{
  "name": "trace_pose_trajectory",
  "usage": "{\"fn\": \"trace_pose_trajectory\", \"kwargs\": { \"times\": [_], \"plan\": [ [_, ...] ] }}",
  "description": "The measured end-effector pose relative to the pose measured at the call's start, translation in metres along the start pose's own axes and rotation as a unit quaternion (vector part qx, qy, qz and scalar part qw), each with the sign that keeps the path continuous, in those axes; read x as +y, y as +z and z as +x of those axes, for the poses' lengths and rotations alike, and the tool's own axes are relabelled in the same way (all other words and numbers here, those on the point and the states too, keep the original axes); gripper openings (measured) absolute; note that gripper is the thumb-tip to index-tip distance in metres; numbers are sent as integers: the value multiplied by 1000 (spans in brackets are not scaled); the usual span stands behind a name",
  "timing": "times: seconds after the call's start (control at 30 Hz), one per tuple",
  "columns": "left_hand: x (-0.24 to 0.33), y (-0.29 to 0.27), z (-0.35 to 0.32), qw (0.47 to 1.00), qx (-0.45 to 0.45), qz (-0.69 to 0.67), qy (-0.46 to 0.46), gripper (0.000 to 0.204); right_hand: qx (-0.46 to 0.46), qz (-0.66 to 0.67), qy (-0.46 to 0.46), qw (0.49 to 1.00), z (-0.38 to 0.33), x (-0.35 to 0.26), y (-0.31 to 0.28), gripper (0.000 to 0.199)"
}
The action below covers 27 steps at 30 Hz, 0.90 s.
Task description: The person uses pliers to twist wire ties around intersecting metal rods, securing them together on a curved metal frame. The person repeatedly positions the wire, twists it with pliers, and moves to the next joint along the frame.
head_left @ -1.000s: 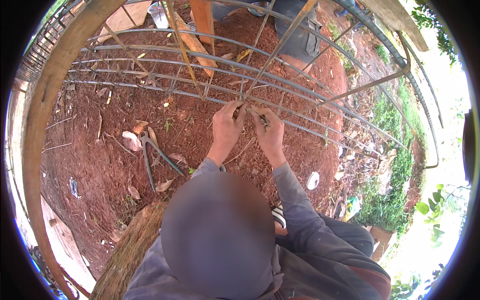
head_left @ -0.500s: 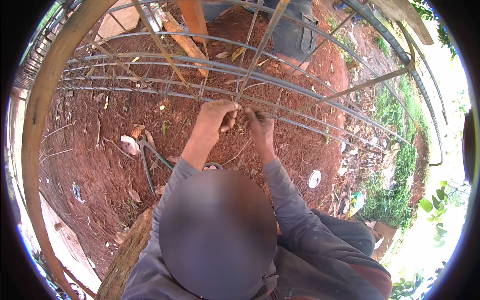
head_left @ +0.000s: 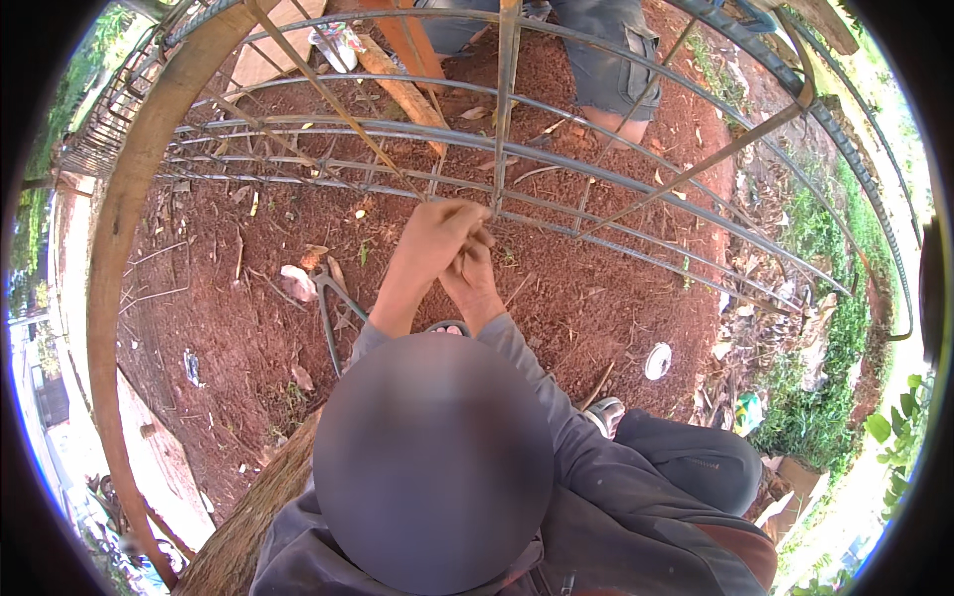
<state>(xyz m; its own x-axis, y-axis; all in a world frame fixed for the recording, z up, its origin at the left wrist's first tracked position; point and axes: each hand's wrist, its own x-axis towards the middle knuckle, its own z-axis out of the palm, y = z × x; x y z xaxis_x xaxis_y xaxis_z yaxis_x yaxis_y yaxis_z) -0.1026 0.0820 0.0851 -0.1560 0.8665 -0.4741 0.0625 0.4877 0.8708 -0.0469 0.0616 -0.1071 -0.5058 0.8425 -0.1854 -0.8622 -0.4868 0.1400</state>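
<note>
A cage of steel reinforcing bars [head_left: 506, 94] crosses in front of me, its long rods joined by thinner cross bars. My left hand [head_left: 444, 233] is at the lowest rods, its fingers pinched together beside an upright cross bar. Close under it is my right hand [head_left: 471, 276], with curled fingers partly hidden by the left. Whatever lies between the fingertips is too small to make out. Long-handled pincers [head_left: 327, 318] lie on the red soil, left of my forearms.
A curved wooden pole [head_left: 104, 288] rises at the left. Beyond the cage are another person's legs [head_left: 611, 65] and a wooden post [head_left: 409, 50]. A log [head_left: 253, 517] lies at lower left. A white round lid [head_left: 658, 361] rests on the soil at right.
My right hand has moved left and in under my left hand, so the two now overlap. The whole view has shifted slightly, with the cage and ground appearing farther right.
</note>
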Motion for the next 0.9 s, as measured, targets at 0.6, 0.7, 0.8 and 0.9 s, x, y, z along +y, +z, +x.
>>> {"fn": "trace_pose_trajectory", "kwargs": {
  "times": [0.6, 0.7, 0.8, 0.9],
  "plan": [
    [-225, -79, -81, 730, 382, 507, -251, 81, 11, -208, 254, 944, -45, 24, 14, 72],
    [-225, -94, -80, 770, 361, 486, -200, 65, 10, -281, 270, 921, -44, 25, 20, 66],
    [-233, -96, -81, 786, 369, 475, -141, 51, 27, -337, 270, 902, -44, 23, 24, 57],
    [-236, -108, -77, 779, 424, 431, -168, 49, 30, -414, 273, 868, -48, 20, 31, 51]
  ]
}}
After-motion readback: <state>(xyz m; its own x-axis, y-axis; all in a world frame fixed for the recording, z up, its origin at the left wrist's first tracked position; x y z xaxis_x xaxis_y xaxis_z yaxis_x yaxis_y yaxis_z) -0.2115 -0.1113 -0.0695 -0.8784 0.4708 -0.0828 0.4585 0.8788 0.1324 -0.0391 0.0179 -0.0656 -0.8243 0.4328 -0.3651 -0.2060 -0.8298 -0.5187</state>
